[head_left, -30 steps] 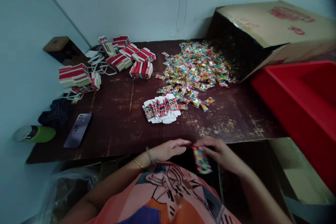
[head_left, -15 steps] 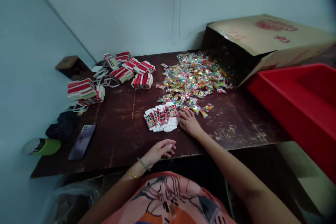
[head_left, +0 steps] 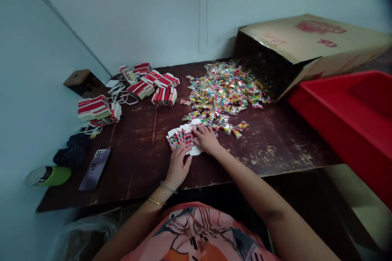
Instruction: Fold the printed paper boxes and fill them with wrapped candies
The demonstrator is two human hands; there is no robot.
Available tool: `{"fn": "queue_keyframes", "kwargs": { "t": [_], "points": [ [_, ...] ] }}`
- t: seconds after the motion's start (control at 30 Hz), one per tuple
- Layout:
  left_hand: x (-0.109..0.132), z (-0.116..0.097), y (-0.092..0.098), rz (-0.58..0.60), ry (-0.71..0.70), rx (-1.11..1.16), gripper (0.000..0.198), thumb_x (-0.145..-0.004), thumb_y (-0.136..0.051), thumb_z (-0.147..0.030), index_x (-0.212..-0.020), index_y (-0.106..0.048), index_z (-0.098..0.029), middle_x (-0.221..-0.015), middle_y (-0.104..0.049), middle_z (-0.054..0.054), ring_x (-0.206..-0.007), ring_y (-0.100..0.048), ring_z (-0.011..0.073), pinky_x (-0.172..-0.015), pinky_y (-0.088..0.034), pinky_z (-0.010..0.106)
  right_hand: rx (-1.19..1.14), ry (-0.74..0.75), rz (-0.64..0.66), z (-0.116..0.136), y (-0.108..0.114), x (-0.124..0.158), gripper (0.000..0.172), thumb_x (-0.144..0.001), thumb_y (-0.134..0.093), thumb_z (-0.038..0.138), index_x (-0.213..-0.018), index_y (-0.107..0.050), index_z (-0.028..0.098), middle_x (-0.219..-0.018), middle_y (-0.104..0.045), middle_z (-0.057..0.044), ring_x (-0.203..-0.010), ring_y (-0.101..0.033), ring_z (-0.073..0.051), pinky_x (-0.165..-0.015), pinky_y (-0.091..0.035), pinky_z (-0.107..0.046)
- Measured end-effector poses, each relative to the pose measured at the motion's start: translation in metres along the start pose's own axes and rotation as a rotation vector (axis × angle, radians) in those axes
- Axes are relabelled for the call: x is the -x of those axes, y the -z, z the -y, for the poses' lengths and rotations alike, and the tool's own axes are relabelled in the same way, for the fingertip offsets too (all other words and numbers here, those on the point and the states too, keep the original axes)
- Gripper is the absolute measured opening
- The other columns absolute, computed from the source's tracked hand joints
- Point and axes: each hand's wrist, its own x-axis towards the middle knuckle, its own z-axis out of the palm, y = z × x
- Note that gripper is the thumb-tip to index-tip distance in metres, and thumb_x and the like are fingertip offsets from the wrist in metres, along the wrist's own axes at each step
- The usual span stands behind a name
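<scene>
Fanned out in front of me are small flat printed cartons (head_left: 180,135), red and white with white flaps. My right hand (head_left: 207,139) rests on their right side, fingers stretched out over them. At their near edge is my left hand (head_left: 178,166), its fingertips touching the cartons and its thumb apart from the fingers. Neither hand is closed round anything. Just beyond the cartons lies a large heap of small clear candy packets (head_left: 226,89) with multicoloured contents. A few loose packets (head_left: 237,132) lie right of my right hand.
Bundled red-and-white cartons (head_left: 164,96) and white straps (head_left: 122,94) lie back left. A phone (head_left: 95,170), a green cup (head_left: 58,175) and dark cloth (head_left: 72,151) are at the left. A cardboard box (head_left: 306,43) and a red tray (head_left: 333,126) stand on the right.
My left hand has moved forward from the table's edge onto the near side of the cartons. My right hand has shifted left, from beside the cartons to on top of them.
</scene>
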Motion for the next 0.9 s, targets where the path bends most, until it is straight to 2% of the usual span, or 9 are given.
{"fn": "queue_keyframes", "kwargs": {
  "t": [0.17,0.27,0.37,0.47,0.53,0.63,0.7,0.8,0.9],
  "points": [
    [0.006,0.017,-0.005,0.112,-0.096,-0.401,0.043,-0.088,-0.049,-0.026,-0.131,-0.048,-0.022,-0.144,-0.043,0.01,-0.139,-0.027,0.0287,-0.112,-0.024,0.052,-0.09,0.001,0.011,0.02,-0.008,0.062,0.044,-0.09,-0.053,0.036,-0.131,-0.051,0.021,-0.136,-0.05,-0.013,-0.128,-0.04,-0.03,-0.103,-0.035,-0.048],
    [0.019,0.016,-0.011,0.169,-0.134,-0.437,0.046,-0.09,-0.046,-0.027,-0.136,-0.043,-0.024,-0.149,-0.038,0.008,-0.141,-0.022,0.0276,-0.114,-0.019,0.053,-0.245,-0.097,-0.092,0.012,-0.001,0.108,0.046,-0.09,-0.052,0.031,-0.134,-0.047,0.02,-0.138,-0.047,-0.013,-0.13,-0.039,-0.028,-0.105,-0.037,-0.047],
    [0.023,0.003,-0.011,0.153,-0.108,-0.379,0.047,-0.09,-0.046,-0.026,-0.137,-0.042,-0.025,-0.149,-0.038,0.008,-0.142,-0.019,0.0284,-0.114,-0.014,0.056,-0.354,-0.256,-0.196,-0.007,0.014,0.128,0.041,-0.089,-0.054,0.031,-0.128,-0.054,0.02,-0.131,-0.054,-0.013,-0.121,-0.05,-0.026,-0.101,-0.043,-0.047],
    [0.022,-0.018,-0.009,0.115,-0.077,-0.16,0.046,-0.09,-0.049,-0.029,-0.135,-0.045,-0.025,-0.149,-0.037,0.007,-0.143,-0.018,0.028,-0.115,-0.009,0.055,-0.372,-0.332,-0.296,-0.017,0.034,0.128,0.028,-0.092,-0.047,0.027,-0.114,-0.065,0.021,-0.111,-0.067,-0.01,-0.106,-0.06,-0.023,-0.093,-0.05,-0.042],
    [0.022,-0.033,-0.009,0.186,-0.009,0.16,0.05,-0.088,-0.052,-0.034,-0.136,-0.045,-0.025,-0.148,-0.038,0.009,-0.14,-0.027,0.0272,-0.115,-0.016,0.051,-0.31,-0.33,-0.399,-0.008,0.047,0.125,0.027,-0.093,-0.045,0.024,-0.11,-0.066,0.022,-0.104,-0.07,-0.009,-0.1,-0.063,-0.022,-0.089,-0.052,-0.042],
    [0.021,-0.05,-0.013,0.35,0.238,0.813,0.054,-0.087,-0.051,-0.042,-0.136,-0.045,-0.021,-0.14,-0.049,0.012,-0.127,-0.047,0.0268,-0.107,-0.034,0.045,-0.269,-0.097,-0.412,0.03,0.058,0.122,0.029,-0.09,-0.05,0.019,-0.115,-0.064,0.022,-0.108,-0.069,-0.009,-0.102,-0.062,-0.023,-0.09,-0.051,-0.042],
    [0.019,-0.054,-0.014,0.313,0.416,1.112,0.05,-0.085,-0.052,-0.042,-0.13,-0.052,-0.018,-0.131,-0.058,0.011,-0.12,-0.053,0.0254,-0.104,-0.038,0.041,-0.319,0.095,-0.322,0.056,0.062,0.122,0.029,-0.088,-0.055,0.019,-0.116,-0.063,0.022,-0.111,-0.069,-0.009,-0.105,-0.06,-0.023,-0.091,-0.05,-0.043],
    [0.017,-0.052,-0.011,0.212,0.583,1.191,0.041,-0.078,-0.062,-0.035,-0.114,-0.063,-0.017,-0.11,-0.069,0.006,-0.103,-0.06,0.0215,-0.095,-0.043,0.034,-0.396,0.119,-0.274,0.071,0.067,0.121,0.032,-0.088,-0.056,0.019,-0.12,-0.06,0.023,-0.111,-0.068,-0.007,-0.105,-0.059,-0.022,-0.092,-0.049,-0.043],
    [0.023,-0.046,-0.007,0.378,0.661,1.03,0.031,-0.066,-0.07,-0.024,-0.095,-0.067,-0.014,-0.084,-0.07,0.002,-0.075,-0.059,0.0156,-0.073,-0.046,0.028,-0.369,0.02,-0.231,0.062,0.074,0.115,0.036,-0.088,-0.056,0.021,-0.123,-0.058,0.026,-0.121,-0.063,-0.008,-0.113,-0.053,-0.025,-0.096,-0.044,-0.047]
  ]
}}
